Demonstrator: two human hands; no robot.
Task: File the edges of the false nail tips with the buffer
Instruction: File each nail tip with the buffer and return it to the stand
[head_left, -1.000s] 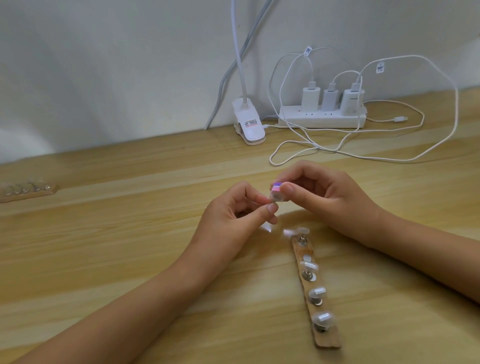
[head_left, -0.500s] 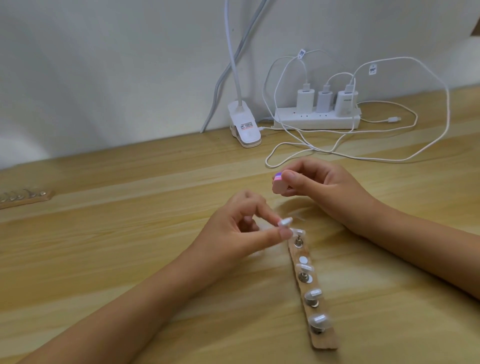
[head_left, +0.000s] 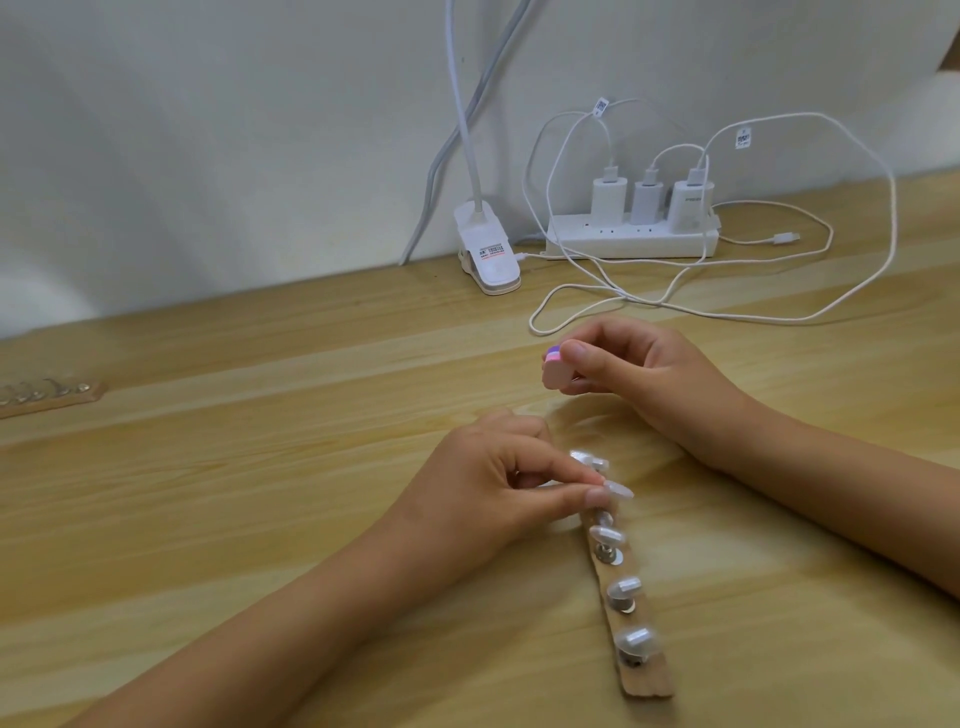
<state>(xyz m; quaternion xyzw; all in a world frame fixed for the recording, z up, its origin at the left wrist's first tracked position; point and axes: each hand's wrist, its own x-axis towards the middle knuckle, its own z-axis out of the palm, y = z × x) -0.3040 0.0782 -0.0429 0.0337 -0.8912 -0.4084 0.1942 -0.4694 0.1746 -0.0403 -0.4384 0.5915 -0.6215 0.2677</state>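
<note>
Fingers of left hand pinch nail tip, seemingly just above strip | right hand fingers clamp buffer, well apart

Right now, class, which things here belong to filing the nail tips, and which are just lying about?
Job: small pink-and-purple buffer block in right hand; pearly false nail tip pinched by left hand; wooden strip of mounted tips.
Lying about: white power strip with chargers; white clip lamp; second wooden strip.

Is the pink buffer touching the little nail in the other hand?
Apart. The head view shows bare table between the buffer in the right hand and the nail tip the left hand pinches.
</note>
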